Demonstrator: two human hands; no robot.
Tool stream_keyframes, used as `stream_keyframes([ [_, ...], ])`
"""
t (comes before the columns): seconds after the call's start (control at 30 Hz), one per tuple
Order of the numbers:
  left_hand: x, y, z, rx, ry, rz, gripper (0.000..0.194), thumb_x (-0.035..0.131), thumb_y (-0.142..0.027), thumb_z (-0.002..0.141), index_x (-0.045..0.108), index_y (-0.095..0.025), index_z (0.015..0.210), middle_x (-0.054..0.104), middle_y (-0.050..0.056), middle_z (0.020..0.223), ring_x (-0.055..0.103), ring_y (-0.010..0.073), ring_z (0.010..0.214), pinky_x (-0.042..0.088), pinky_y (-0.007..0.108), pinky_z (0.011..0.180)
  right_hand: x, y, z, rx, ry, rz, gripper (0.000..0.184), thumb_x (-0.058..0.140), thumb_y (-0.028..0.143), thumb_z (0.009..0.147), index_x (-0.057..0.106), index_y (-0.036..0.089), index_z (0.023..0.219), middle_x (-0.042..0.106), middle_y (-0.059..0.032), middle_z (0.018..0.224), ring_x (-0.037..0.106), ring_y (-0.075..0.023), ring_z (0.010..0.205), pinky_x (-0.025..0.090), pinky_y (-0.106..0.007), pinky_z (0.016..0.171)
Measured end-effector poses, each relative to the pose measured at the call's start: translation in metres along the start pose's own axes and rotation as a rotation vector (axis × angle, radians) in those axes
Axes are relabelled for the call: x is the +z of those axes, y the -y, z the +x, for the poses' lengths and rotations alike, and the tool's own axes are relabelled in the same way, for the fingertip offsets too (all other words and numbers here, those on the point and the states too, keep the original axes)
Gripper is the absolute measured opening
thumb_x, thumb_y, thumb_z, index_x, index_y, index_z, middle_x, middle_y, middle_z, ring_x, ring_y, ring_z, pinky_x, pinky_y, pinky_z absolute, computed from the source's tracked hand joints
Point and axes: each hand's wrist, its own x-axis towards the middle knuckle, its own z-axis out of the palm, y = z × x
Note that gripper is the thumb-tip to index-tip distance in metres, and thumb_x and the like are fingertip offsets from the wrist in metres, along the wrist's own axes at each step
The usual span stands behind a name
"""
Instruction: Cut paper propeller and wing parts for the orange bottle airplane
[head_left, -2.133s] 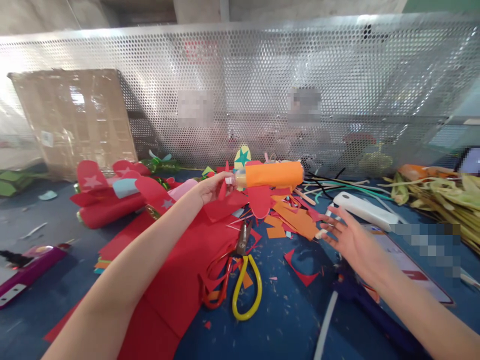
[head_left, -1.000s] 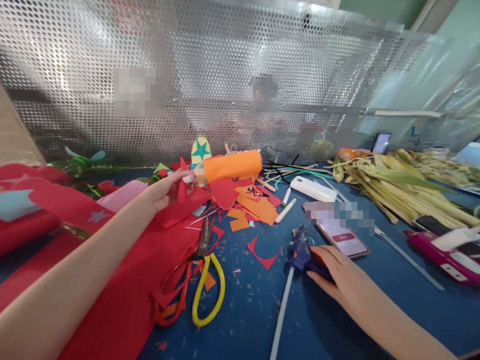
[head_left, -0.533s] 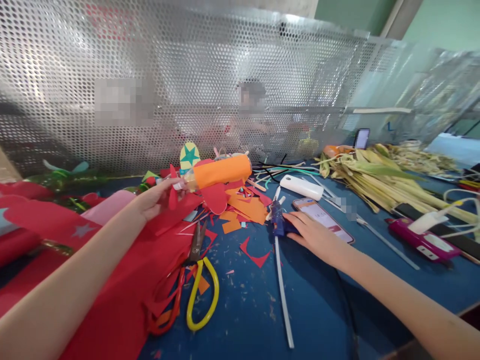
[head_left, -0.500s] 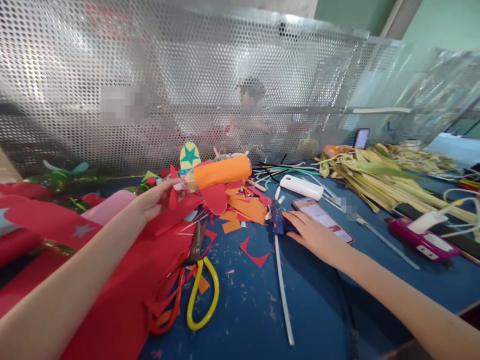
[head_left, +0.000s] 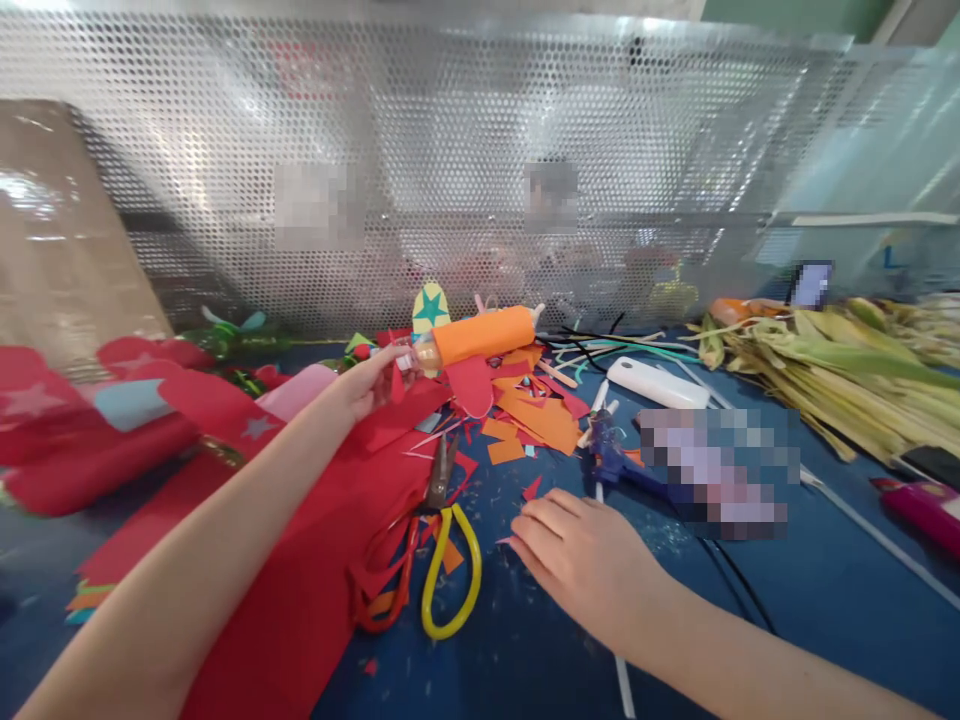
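My left hand (head_left: 373, 382) is closed around the capped neck end of a plastic bottle (head_left: 480, 338), pinching near a red propeller-shaped piece. The bottle lies on its side, wrapped in orange, with red fins and a yellow oval bearing a green star beside it. My right hand (head_left: 577, 550) rests low over the table, fingers stretched forward over a red scrap (head_left: 532, 490) that it largely covers; nothing shows in its grasp. A blue glue gun (head_left: 611, 460) lies just beyond it, its white glue stick running under my right hand. Yellow-handled scissors (head_left: 450, 560) lie between my hands.
Red foam sheets (head_left: 277, 600) spread across the left side. Orange scraps (head_left: 540, 415) are piled in the middle. A white oblong object (head_left: 656, 383), a blurred-out phone and dried corn husks (head_left: 840, 360) lie to the right. A perforated metal screen (head_left: 450, 130) stands behind.
My right hand has left the glue gun and come nearer and leftward, over the red scrap. The glue gun now lies on the table. My left hand keeps its hold; the view has turned right-to-left.
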Motion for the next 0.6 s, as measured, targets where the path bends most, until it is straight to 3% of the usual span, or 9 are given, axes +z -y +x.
stream_keyframes([
  [0.17,-0.014,0.002,0.007,-0.03,0.002,0.045,0.008,0.059,-0.016,0.085,0.067,-0.016,0.085,0.065,0.0,0.056,0.064,0.0121,0.054,0.05,0.017,0.054,0.008,-0.005,-0.006,-0.012,-0.168,0.189,0.039,0.039,0.018,0.099,0.068,0.016,0.074,0.07,-0.0031,0.07,0.063,-0.0171,0.062,0.045,-0.028,0.055],
  [0.3,-0.021,0.0,0.011,-0.051,0.044,0.087,0.002,0.066,-0.017,0.08,0.067,-0.016,0.079,0.068,0.002,0.06,0.063,0.0124,0.054,0.052,0.02,0.056,0.003,-0.007,-0.012,-0.018,-0.205,0.25,0.038,0.039,0.019,0.099,0.069,0.016,0.076,0.071,-0.0036,0.071,0.065,-0.0167,0.061,0.046,-0.027,0.054],
  [0.6,-0.026,-0.017,0.019,-0.055,0.192,0.338,0.009,0.069,-0.023,0.073,0.068,-0.015,0.069,0.068,0.005,0.063,0.062,0.0155,0.057,0.051,0.024,0.056,0.004,-0.004,-0.014,-0.013,-0.191,0.324,0.038,0.038,0.021,0.1,0.067,0.017,0.075,0.07,-0.0019,0.069,0.064,-0.016,0.059,0.048,-0.027,0.054],
])
